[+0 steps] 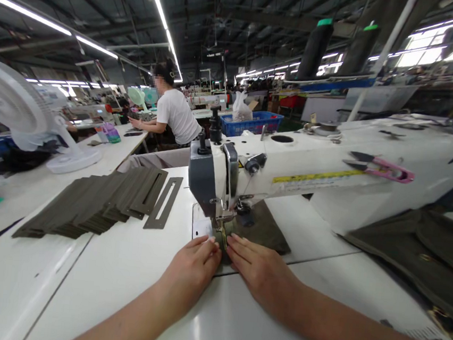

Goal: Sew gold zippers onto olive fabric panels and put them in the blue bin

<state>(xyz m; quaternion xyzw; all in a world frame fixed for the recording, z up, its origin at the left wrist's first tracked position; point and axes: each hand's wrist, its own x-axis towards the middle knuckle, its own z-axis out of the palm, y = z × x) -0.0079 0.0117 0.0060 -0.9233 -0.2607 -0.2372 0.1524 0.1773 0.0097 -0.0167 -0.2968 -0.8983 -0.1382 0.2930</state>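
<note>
A dark olive fabric piece (269, 228) lies under the needle and presser foot of a white sewing machine (310, 170). Along it, a brass-coloured zipper (223, 238) runs toward me from the foot. My left hand (193, 265) has its fingers curled together at the fabric's left edge, pinching it close to the foot; the fingertips are partly hidden. Flat on the fabric, just right of the zipper, rest the outstretched fingers of my right hand (261, 267). The two hands are a short gap apart.
Left of the machine lie a fanned stack of olive panels (99, 198) and one slotted panel (164, 202). Pink-handled thread snips (390, 168) sit on the machine arm. A white fan (28, 108) stands left; olive fabric (411, 252) lies right. A person (178, 113) works beyond.
</note>
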